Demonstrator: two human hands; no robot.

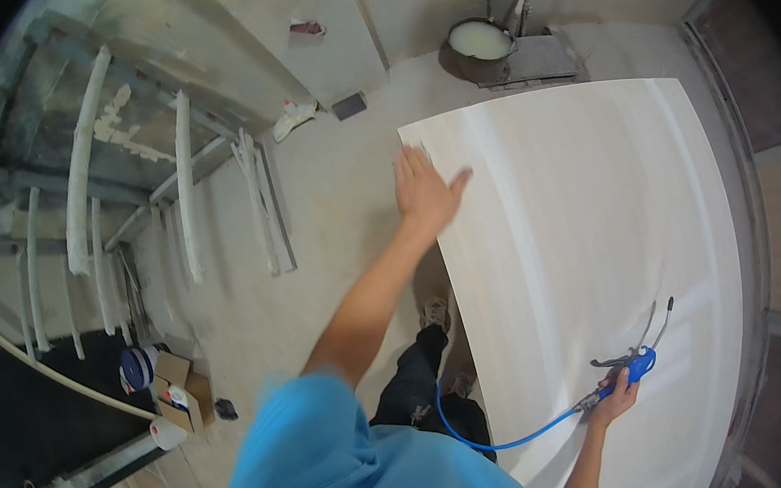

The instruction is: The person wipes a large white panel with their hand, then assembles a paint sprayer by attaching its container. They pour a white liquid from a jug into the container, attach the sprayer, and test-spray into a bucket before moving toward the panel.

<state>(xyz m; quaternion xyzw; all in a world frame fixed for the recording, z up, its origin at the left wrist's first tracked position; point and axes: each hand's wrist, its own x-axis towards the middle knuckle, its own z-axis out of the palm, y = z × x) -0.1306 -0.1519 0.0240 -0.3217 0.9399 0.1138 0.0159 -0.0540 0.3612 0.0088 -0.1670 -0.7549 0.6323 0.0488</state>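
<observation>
Pale board (592,219) offered room at its far half

The left hand (426,196) could pass rightward there. Nearer, a blue hose (513,445) looped across the board's left edge, and the air gun (641,365), nozzle jutting forward from the right hand (614,400), obstructed the way.

Stretches as a grey floor (313,244) left of the pale panel (592,219) and past its far edge. Carries, beyond that edge, a dark bucket (464,67) of whitish liquid (480,39) beside a grey slab (538,58); out from the panel's far-left corner, a dark flat block (349,106) and a whitish crumpled item (295,117); near its left edge, a shoe (435,313); well to its left, an open cardboard box (198,394) and a small dark lump (225,409).
</observation>
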